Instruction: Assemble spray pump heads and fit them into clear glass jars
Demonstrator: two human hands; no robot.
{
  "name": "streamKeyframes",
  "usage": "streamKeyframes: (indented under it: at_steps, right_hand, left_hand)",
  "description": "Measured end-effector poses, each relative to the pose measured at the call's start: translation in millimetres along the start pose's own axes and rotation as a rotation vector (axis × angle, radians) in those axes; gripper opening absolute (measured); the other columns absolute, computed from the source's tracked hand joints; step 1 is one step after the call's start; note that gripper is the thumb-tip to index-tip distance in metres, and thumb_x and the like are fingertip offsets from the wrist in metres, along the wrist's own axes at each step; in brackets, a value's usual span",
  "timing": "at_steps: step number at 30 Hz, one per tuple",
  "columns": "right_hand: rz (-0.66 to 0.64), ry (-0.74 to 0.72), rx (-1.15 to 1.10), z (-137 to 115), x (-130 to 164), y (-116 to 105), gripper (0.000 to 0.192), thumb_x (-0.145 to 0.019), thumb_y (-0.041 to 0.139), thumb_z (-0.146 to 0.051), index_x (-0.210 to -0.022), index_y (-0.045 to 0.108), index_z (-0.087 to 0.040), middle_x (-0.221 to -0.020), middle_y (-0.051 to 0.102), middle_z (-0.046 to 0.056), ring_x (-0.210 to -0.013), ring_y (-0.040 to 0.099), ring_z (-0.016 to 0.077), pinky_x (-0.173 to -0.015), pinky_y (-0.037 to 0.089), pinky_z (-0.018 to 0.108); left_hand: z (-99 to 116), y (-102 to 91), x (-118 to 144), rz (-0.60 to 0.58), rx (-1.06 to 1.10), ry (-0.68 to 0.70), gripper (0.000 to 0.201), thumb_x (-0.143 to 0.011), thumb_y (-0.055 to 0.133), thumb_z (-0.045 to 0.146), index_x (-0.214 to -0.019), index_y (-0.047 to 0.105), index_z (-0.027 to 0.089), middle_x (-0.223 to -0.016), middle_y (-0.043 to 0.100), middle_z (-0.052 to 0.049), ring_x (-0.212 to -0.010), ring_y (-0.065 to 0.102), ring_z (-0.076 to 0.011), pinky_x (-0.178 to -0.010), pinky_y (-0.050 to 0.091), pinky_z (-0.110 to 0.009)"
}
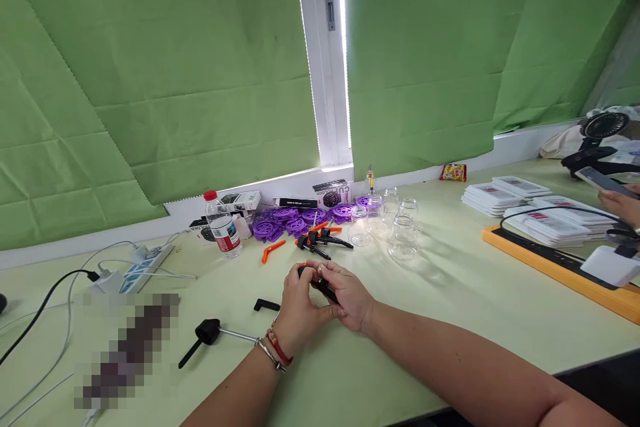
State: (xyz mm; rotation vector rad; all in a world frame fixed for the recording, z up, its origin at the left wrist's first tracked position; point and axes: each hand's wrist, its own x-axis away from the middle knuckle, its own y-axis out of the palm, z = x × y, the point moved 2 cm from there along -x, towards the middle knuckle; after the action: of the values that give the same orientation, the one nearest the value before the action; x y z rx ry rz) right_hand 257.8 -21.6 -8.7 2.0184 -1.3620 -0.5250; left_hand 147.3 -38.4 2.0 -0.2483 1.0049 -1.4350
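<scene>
Head view: left hand (299,303) and right hand (350,297) were both curled closed around one small black plastic pump part (320,285), pinched between the fingertips over the pale green table (450,293), so one piece was mid-assembly. Just beyond the hands lay loose black-and-orange trigger pieces (320,239), a heap of purple plastic discs (295,220) and clear empty glass jars (395,227); nearer the left hand sat a black nozzle on a metal rod (213,333) — most work looked undone.
</scene>
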Motion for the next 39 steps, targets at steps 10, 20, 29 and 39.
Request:
streamKeyframes:
  at_steps: [10,20,29,39]
  right_hand:
    - [0.011,0.018,0.071,3.9,-0.5,-3.9,0.036,-0.071,0.071,-0.036,-0.102,0.065,-0.019,-0.083,0.062,0.001,-0.078,0.055,0.0115,-0.078,0.043,0.025]
    - [-0.022,0.005,0.063,5.9,-1.7,-3.9,0.033,-0.072,0.07,-0.037,-0.099,0.065,-0.019,-0.092,0.065,0.004,-0.088,0.057,0.0153,-0.091,0.04,0.031]
    - [-0.012,-0.005,0.033,3.8,-0.6,-1.7,0.027,-0.071,0.071,-0.036,-0.09,0.065,-0.018,-0.088,0.065,0.003,-0.087,0.058,0.0165,-0.09,0.041,0.032]
    - [-0.038,-0.043,-0.011,8.4,-10.0,-9.2,0.024,-0.069,0.072,-0.034,-0.085,0.064,-0.016,-0.089,0.065,0.003,-0.09,0.058,0.0168,-0.092,0.04,0.031]
  left_hand:
    - [-0.8,-2.6,1.4,0.001,0.047,0.026,0.049,-0.044,0.081,0.037,-0.081,0.055,0.02,-0.097,0.051,-0.006,-0.095,0.05,-0.0266,-0.081,0.043,-0.042]
    - [5.9,1.2,3.0,-0.007,-0.023,0.019,0.048,-0.044,0.077,0.034,-0.081,0.049,0.021,-0.097,0.046,-0.006,-0.096,0.048,-0.026,-0.083,0.043,-0.043]
    - [6.1,-1.4,4.9,-0.068,-0.014,-0.03,0.051,-0.046,0.078,0.037,-0.085,0.049,0.021,-0.103,0.047,-0.007,-0.102,0.047,-0.0259,-0.088,0.043,-0.043]
    - [6.2,0.2,4.3,-0.097,-0.02,0.059,0.078,-0.042,0.08,0.048,-0.111,0.054,0.024,-0.113,0.046,-0.009,-0.108,0.046,-0.0301,-0.091,0.041,-0.047]
